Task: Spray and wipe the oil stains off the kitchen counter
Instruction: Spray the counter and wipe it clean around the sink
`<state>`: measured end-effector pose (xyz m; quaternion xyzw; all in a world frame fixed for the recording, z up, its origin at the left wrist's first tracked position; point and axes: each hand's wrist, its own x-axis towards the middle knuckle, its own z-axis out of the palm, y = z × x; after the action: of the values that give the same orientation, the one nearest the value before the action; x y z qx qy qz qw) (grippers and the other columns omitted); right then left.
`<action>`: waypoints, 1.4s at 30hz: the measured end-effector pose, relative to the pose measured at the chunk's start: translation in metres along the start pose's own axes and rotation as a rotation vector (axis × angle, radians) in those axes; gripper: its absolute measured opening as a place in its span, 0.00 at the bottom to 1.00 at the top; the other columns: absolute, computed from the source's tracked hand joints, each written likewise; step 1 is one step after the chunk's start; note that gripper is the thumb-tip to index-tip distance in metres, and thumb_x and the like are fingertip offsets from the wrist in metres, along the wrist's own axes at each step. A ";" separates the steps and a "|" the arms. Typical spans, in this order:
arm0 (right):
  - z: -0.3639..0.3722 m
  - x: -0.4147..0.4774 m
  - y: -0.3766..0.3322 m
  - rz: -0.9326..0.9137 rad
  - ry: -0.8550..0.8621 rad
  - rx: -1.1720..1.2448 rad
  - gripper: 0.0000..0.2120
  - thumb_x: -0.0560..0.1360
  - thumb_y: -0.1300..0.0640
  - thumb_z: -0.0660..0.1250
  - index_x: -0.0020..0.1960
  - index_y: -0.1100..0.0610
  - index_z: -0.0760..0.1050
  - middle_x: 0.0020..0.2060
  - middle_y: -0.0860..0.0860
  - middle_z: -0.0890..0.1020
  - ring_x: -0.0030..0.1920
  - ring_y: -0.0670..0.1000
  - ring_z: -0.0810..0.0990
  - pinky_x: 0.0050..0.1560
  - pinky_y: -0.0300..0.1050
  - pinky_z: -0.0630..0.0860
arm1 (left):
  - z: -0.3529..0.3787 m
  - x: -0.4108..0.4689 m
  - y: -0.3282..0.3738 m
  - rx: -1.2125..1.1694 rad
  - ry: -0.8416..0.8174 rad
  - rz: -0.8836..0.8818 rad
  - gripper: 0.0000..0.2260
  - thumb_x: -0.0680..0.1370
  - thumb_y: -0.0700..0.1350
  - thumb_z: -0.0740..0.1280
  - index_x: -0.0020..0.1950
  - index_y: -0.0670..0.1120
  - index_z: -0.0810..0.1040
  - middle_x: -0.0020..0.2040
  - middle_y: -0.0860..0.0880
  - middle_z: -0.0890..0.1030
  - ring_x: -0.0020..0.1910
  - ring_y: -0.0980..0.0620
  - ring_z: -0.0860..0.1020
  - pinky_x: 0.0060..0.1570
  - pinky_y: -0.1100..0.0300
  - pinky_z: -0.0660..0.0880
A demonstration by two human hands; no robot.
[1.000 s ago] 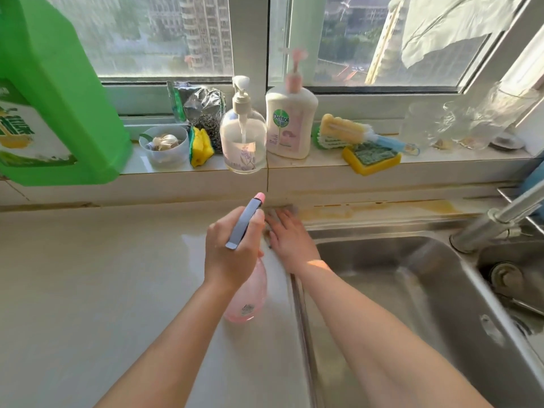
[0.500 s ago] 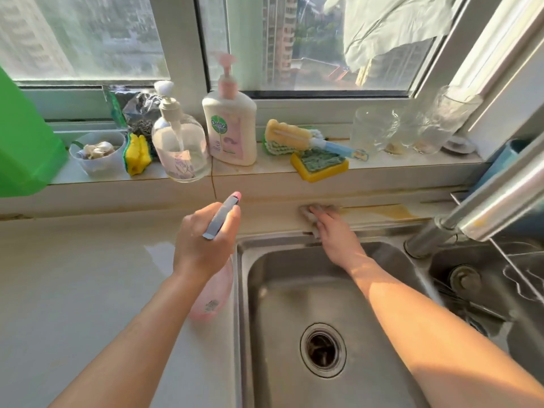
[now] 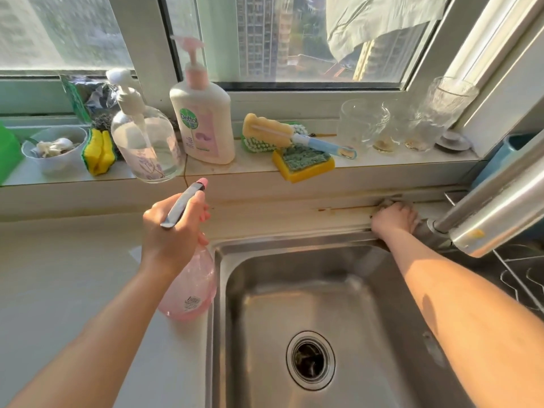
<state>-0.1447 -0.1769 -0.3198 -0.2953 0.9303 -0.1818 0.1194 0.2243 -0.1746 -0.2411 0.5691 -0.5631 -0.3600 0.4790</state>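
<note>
Pale kitchen counter [image 3: 73,275], back edge: right hand [image 3: 394,217] clutches greyish cloth [image 3: 387,201] onto brown oil streaks [image 3: 344,208]; left hand [image 3: 173,228] grips translucent pink spray bottle [image 3: 191,287], nozzle forward, ready.

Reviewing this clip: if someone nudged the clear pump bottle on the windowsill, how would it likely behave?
The clear pump bottle seems mostly empty, so it is probably light and easy to shove. Its smooth rounded wall may be slippery to wet fingers. It stands at the front edge of the windowsill, so a forward push could well tip it off.
</note>
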 end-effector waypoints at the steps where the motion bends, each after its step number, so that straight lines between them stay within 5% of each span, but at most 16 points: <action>1: 0.002 0.002 0.000 0.002 -0.001 0.000 0.25 0.81 0.59 0.51 0.74 0.71 0.51 0.75 0.65 0.54 0.76 0.59 0.48 0.73 0.47 0.42 | -0.001 0.001 -0.001 0.008 0.013 0.001 0.13 0.78 0.47 0.64 0.37 0.45 0.81 0.37 0.45 0.82 0.23 0.41 0.77 0.25 0.60 0.74; 10: 0.041 -0.035 0.002 -0.301 0.160 -0.095 0.17 0.79 0.59 0.56 0.63 0.67 0.72 0.63 0.64 0.70 0.66 0.64 0.66 0.71 0.56 0.57 | 0.006 0.001 0.001 0.084 -0.047 0.021 0.18 0.75 0.52 0.62 0.34 0.39 0.79 0.36 0.44 0.82 0.21 0.47 0.78 0.26 0.58 0.75; 18: 0.079 -0.095 -0.044 -0.509 0.263 -0.064 0.12 0.77 0.60 0.61 0.55 0.64 0.79 0.52 0.60 0.78 0.55 0.62 0.74 0.68 0.51 0.55 | 0.003 -0.005 0.001 0.057 -0.029 0.008 0.18 0.74 0.52 0.62 0.38 0.39 0.81 0.36 0.42 0.82 0.21 0.48 0.77 0.26 0.57 0.75; 27: 0.073 -0.114 -0.041 -0.963 0.025 0.045 0.17 0.77 0.58 0.57 0.61 0.58 0.77 0.57 0.57 0.77 0.58 0.60 0.74 0.60 0.53 0.71 | 0.002 -0.008 0.003 0.071 -0.026 0.001 0.18 0.74 0.54 0.61 0.38 0.41 0.81 0.37 0.42 0.82 0.20 0.50 0.78 0.26 0.59 0.75; 30: 0.044 -0.095 -0.017 -0.864 0.147 0.059 0.16 0.77 0.62 0.62 0.63 0.56 0.75 0.53 0.59 0.75 0.53 0.60 0.75 0.48 0.52 0.75 | 0.002 -0.008 0.002 0.093 -0.027 0.008 0.18 0.75 0.54 0.61 0.38 0.40 0.81 0.37 0.43 0.83 0.20 0.51 0.78 0.29 0.54 0.77; 33: 0.009 -0.062 0.007 -0.533 0.351 0.131 0.16 0.79 0.59 0.59 0.65 0.59 0.72 0.52 0.58 0.74 0.51 0.58 0.74 0.49 0.51 0.70 | 0.002 -0.007 0.001 0.122 -0.027 0.016 0.17 0.78 0.51 0.62 0.37 0.41 0.81 0.37 0.44 0.83 0.20 0.52 0.78 0.27 0.59 0.75; 35: -0.007 -0.034 0.014 -0.305 0.298 0.163 0.17 0.80 0.57 0.54 0.65 0.63 0.68 0.59 0.60 0.70 0.57 0.58 0.68 0.55 0.52 0.66 | 0.003 -0.005 0.002 0.136 -0.032 0.023 0.17 0.78 0.51 0.62 0.36 0.42 0.80 0.37 0.45 0.83 0.20 0.53 0.78 0.24 0.63 0.74; 42: -0.007 -0.001 0.004 -0.177 0.127 -0.288 0.12 0.77 0.68 0.59 0.57 0.67 0.75 0.61 0.63 0.69 0.62 0.62 0.69 0.61 0.55 0.69 | 0.011 -0.002 0.002 0.181 -0.072 0.050 0.22 0.75 0.55 0.61 0.35 0.37 0.78 0.36 0.38 0.82 0.25 0.43 0.79 0.21 0.67 0.70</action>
<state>-0.1478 -0.1714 -0.3152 -0.3779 0.9228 -0.0748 0.0004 0.2132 -0.1740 -0.2427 0.5826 -0.6242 -0.3156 0.4140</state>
